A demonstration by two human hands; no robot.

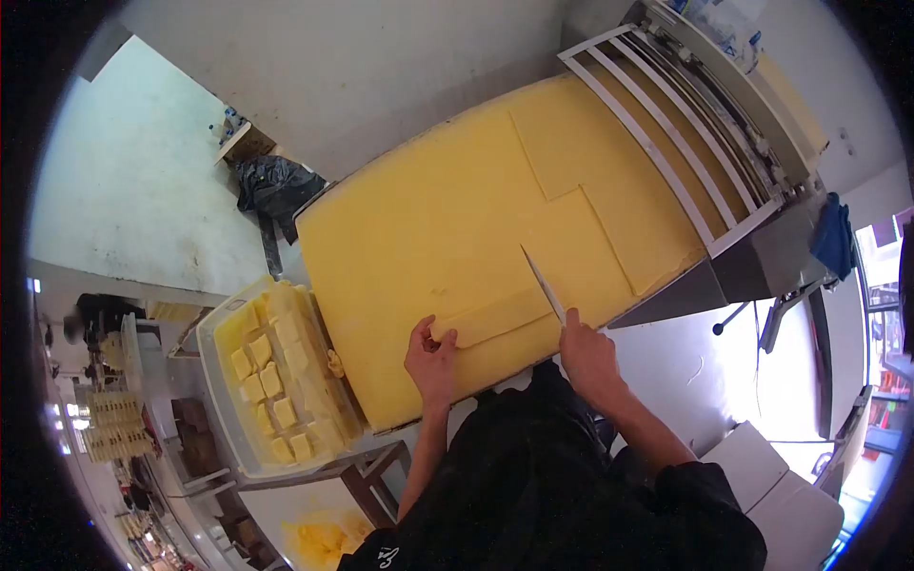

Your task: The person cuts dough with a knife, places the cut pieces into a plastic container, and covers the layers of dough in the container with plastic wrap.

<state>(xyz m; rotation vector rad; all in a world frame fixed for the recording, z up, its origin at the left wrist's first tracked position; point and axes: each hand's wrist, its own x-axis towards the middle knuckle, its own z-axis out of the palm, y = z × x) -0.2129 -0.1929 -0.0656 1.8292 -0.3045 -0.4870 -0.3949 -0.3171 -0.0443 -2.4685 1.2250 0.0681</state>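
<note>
A wide sheet of yellow dough point(409, 238) covers the slanted work surface in front of me. On its near side lies a long narrow strip of dough point(500, 319). My right hand point(587, 360) grips the handle of a knife point(543, 285); its pointed blade reaches up and left over the strip's right part. My left hand point(433, 369) rests at the strip's left end, fingers curved and thumb apart, touching the dough. Toward the far right of the sheet, a stepped dough edge point(581, 187) is visible.
Left of the sheet stands a clear plastic bin point(228, 400) with several yellow dough pieces. A machine with a white slatted guard point(647, 143) adjoins the sheet's right end. A black bag point(276, 190) lies beyond the far left corner, and a blue cloth point(832, 243) hangs at right.
</note>
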